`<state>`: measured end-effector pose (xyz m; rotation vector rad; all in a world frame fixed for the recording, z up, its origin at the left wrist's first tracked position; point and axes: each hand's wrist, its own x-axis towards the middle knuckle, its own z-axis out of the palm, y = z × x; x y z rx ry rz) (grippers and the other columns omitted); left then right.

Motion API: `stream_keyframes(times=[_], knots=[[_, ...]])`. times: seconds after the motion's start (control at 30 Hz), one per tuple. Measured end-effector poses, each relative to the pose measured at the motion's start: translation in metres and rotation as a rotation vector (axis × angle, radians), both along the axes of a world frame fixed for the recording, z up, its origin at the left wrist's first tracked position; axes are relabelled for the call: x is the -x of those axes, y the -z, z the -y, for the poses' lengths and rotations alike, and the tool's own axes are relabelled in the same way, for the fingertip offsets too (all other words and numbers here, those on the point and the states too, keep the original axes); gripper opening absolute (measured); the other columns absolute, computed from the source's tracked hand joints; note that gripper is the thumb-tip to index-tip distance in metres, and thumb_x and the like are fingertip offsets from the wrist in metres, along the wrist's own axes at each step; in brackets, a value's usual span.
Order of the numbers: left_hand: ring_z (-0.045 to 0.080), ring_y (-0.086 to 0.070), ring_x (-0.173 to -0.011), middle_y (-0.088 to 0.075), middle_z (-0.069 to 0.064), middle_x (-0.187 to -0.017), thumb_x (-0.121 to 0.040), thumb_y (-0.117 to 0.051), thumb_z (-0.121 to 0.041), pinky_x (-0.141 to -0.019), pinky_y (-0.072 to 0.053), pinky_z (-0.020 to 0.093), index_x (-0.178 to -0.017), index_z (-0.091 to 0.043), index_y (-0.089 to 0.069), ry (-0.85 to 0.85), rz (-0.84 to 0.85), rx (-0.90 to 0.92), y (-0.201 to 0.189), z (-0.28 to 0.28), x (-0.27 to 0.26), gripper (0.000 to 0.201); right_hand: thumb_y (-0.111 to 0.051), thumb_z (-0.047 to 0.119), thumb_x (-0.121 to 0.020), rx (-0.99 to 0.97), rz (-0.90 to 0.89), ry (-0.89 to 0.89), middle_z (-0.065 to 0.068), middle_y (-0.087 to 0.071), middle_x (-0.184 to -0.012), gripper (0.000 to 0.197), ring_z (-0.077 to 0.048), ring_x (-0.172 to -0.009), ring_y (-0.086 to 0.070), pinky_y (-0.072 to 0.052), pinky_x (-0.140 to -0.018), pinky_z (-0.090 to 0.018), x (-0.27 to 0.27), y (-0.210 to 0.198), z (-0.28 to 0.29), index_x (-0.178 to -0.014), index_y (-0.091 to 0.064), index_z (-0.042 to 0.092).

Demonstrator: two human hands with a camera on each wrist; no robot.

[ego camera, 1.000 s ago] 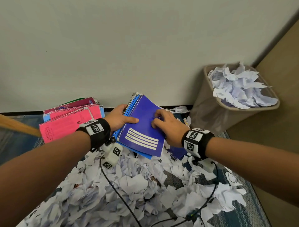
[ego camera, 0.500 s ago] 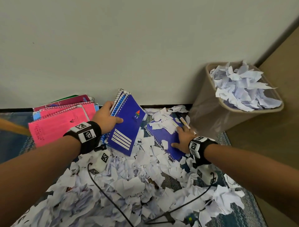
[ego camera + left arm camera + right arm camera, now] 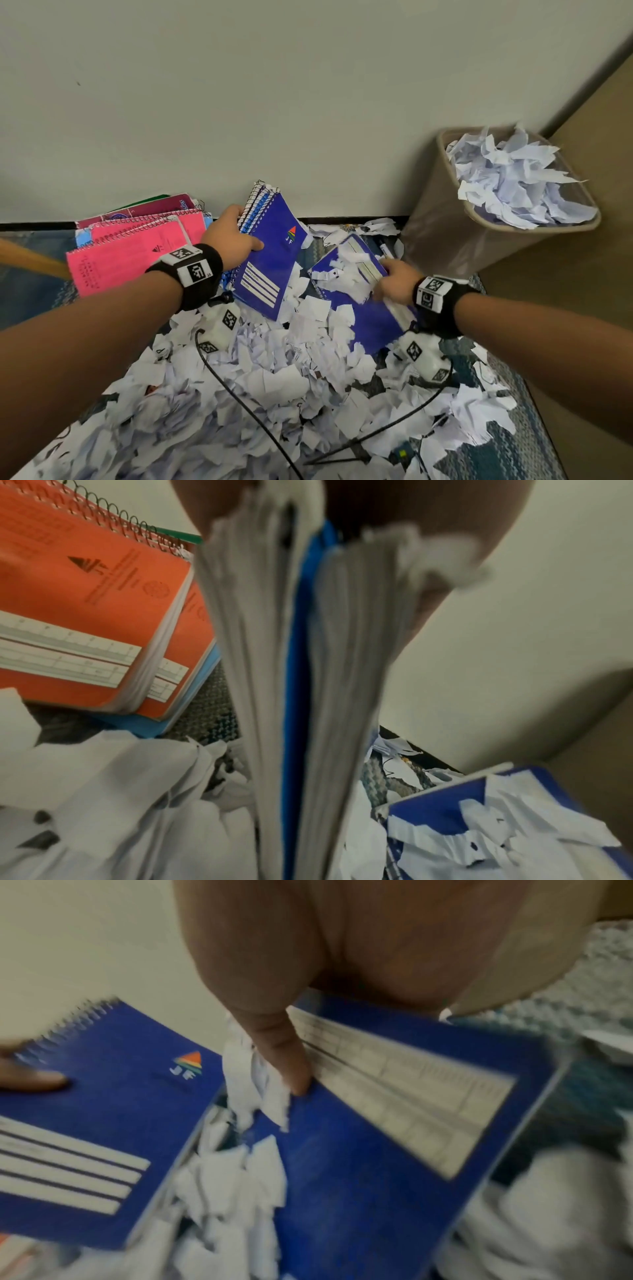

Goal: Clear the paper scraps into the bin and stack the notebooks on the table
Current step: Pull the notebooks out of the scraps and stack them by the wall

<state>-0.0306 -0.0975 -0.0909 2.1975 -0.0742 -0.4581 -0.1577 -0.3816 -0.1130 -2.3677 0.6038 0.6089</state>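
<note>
My left hand [image 3: 236,236] grips a bundle of blue spiral notebooks [image 3: 270,253] at the spiral edge and holds it tilted up, thumb on the cover. In the left wrist view their page edges [image 3: 294,669] fill the middle. My right hand [image 3: 394,277] holds the right edge of another blue notebook [image 3: 363,315], thumb on its cover [image 3: 359,1164], lifting that edge so white scraps [image 3: 342,277] slide leftward. Torn paper scraps [image 3: 260,383] cover the mat in front. A pile of pink notebooks [image 3: 130,253] lies at the left. The bin [image 3: 479,236] at the right brims with crumpled paper.
A pale wall runs close behind the notebooks. A pen [image 3: 387,251] lies by the bin's base. Black cables [image 3: 239,404] cross the scraps. A wooden stick [image 3: 30,260] pokes in from the left. Bare brown floor lies right of the patterned mat [image 3: 534,448].
My right hand left the held bundle, reached down to the scrap-covered blue notebook and tipped its right edge up. The left hand carried the bundle left and more upright.
</note>
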Motion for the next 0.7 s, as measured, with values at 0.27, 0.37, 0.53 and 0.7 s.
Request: stream_keyframes(times=[0.27,0.37,0.53,0.7], knots=[[0.027,-0.066,-0.084,-0.065,0.005,-0.108,-0.079,-0.072,-0.013,-0.074,-0.056,0.039,-0.128,-0.017,-0.044,-0.055,0.058,-0.089,-0.022,-0.011,0.002,0.057,-0.056,0.009,-0.078,0.551,0.446,-0.591,0.002,-0.069,-0.106,0.049,-0.027,-0.099,-0.063,-0.052,-0.080,-0.036,-0.015,-0.061,-0.027,-0.117,-0.064,0.037],[0.026,-0.067,-0.081,-0.065,0.005,-0.106,-0.082,-0.070,-0.012,-0.070,-0.057,0.039,-0.127,-0.018,-0.043,-0.066,0.019,-0.020,-0.027,-0.017,0.004,0.052,-0.063,-0.006,-0.069,0.384,0.805,-0.614,-0.002,-0.071,-0.109,0.044,-0.031,-0.099,-0.066,-0.053,-0.084,-0.042,-0.013,-0.057,-0.022,-0.100,-0.075,0.023],[0.025,-0.070,-0.068,-0.068,0.007,-0.099,-0.089,-0.066,-0.013,-0.057,-0.058,0.035,-0.122,-0.020,-0.044,-0.074,-0.178,0.249,-0.040,-0.029,0.008,0.040,-0.050,-0.002,-0.087,0.340,1.099,-0.874,-0.004,-0.052,-0.142,0.047,-0.034,-0.131,-0.046,-0.035,-0.109,-0.044,-0.012,-0.062,-0.020,-0.130,-0.061,0.014],[0.022,-0.072,-0.074,-0.072,0.012,-0.105,-0.065,-0.081,-0.047,-0.061,-0.059,0.033,-0.120,-0.015,-0.059,0.074,-0.264,0.542,-0.047,-0.036,0.016,0.067,-0.057,0.010,-0.092,0.328,1.045,-0.950,-0.003,-0.034,-0.155,0.059,-0.035,-0.143,-0.028,-0.031,-0.107,-0.056,-0.007,-0.063,-0.034,-0.145,-0.039,0.030]])
